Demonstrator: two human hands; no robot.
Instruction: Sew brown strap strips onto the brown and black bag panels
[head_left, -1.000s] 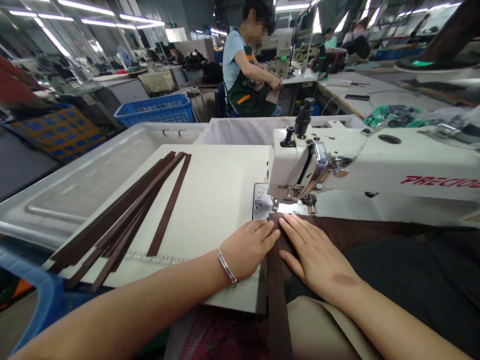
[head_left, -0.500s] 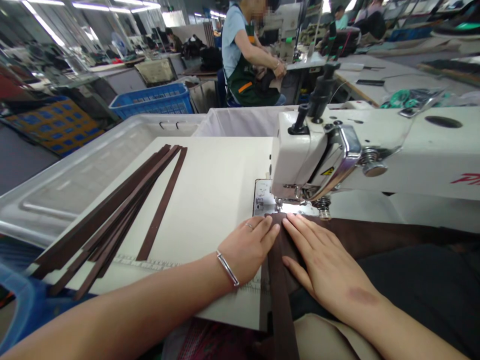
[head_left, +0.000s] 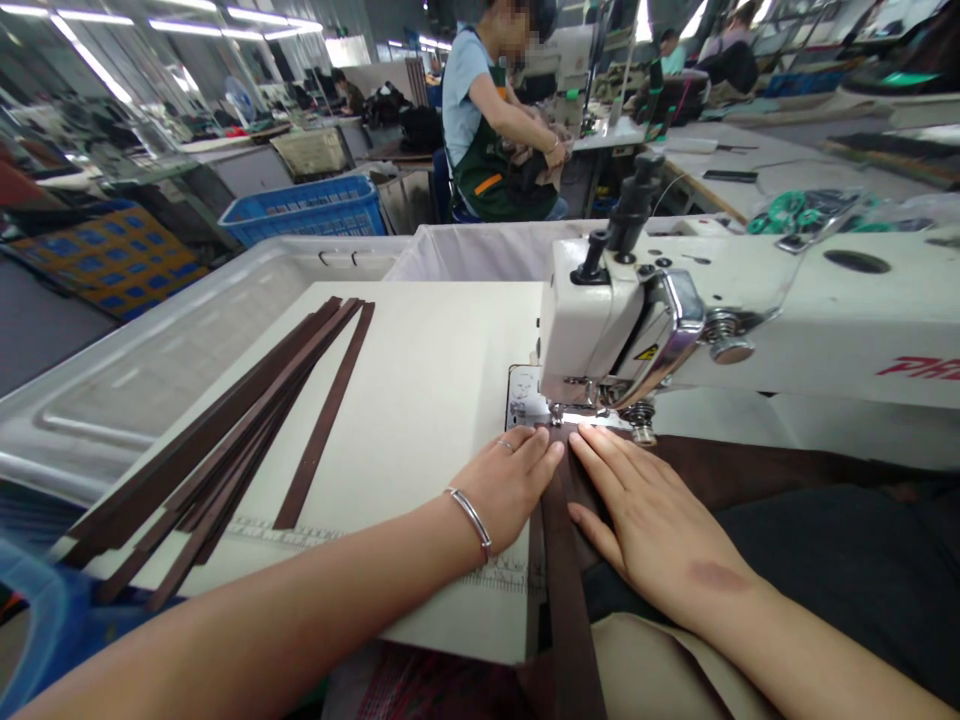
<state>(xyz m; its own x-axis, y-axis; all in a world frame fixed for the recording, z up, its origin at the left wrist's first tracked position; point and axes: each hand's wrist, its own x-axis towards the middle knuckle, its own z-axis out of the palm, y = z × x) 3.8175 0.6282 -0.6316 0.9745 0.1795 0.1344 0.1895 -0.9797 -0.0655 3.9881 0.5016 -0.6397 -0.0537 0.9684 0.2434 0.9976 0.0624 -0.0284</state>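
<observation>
A long dark brown strip (head_left: pixel 568 585) runs from the bottom edge up to the presser foot (head_left: pixel 556 413) of a white sewing machine (head_left: pixel 780 320), lying on wider brown material (head_left: pixel 757 462). My left hand (head_left: pixel 510 485), with a ring and a silver bracelet, rests its fingertips on the strip's left side, just in front of the foot. Flat on the brown material to the right lies my right hand (head_left: pixel 645 510), fingers stretched forward and thumb apart. Both hands press from above. The needle's tip is hard to make out.
Several loose brown strips (head_left: pixel 247 420) lie on the white work board (head_left: pixel 435 360), beside a printed ruler scale (head_left: pixel 262 533). A clear plastic bin (head_left: pixel 142 350) and a blue crate (head_left: pixel 304 208) stand beyond. A co-worker (head_left: pixel 487 130) sits behind the machine.
The camera view has shifted slightly, so the machine head sits a little more to the left and lower. Both hands keep nearly the same place on the brown material by the foot.
</observation>
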